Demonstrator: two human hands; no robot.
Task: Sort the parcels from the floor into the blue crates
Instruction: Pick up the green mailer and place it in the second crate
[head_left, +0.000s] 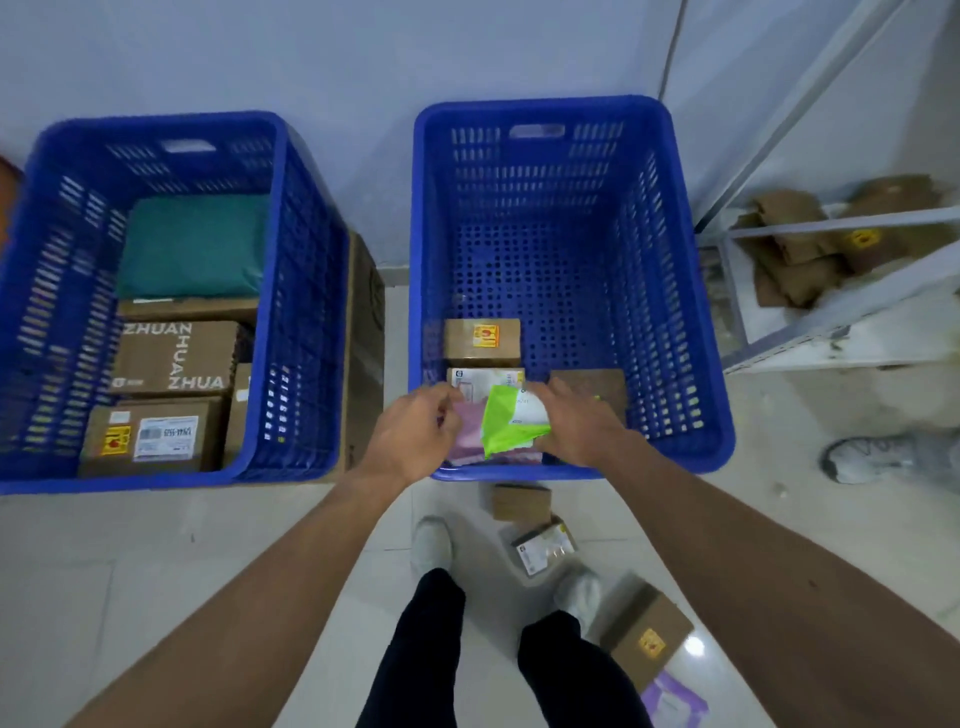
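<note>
We held a green mailer (506, 423) between both hands, inside the near wall of the right blue crate (670, 291). Our right hand (582, 423) clamped its labelled end, and our left hand (415, 428) curled on the pink mailer (467, 441) beneath. Both looked light, soft and slippery, best pinched at the edges. Beyond our hands lay a stickered carton (482, 340), a labelled box (485, 378) and a brown parcel (597, 387). Left of our left hand, the other blue crate (309, 291) held cartons (176, 358) and a teal bag (195, 249).
</note>
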